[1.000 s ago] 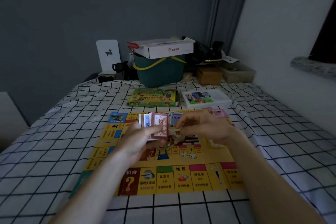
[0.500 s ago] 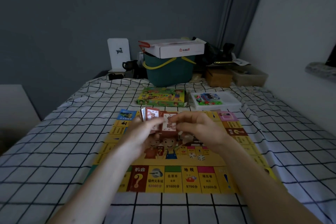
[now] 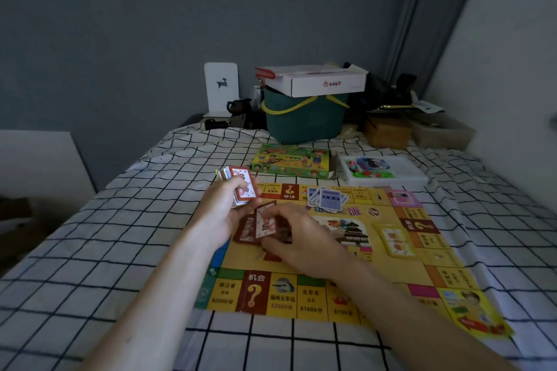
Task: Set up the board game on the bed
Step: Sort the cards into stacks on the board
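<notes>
1. Game board (image 3: 355,253): laid flat on the checked bed (image 3: 150,220); its middle is hidden by the hands, its near right corner blurred.
2. Left hand (image 3: 224,214): a card deck (image 3: 241,187) is gripped, lower cards covered by fingers.
3. Right hand (image 3: 304,242): one red-backed card (image 3: 265,221) is pinched upright; print illegible.
4. Blue cards (image 3: 327,199): fanned on the board's far edge.
5. Game box (image 3: 291,161) and white tray (image 3: 381,169): set beyond the board; tray contents indistinct.

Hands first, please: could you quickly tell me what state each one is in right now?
Left hand: closed around a stack of cards.
Right hand: pinching a single red-backed card over the game board.
</notes>
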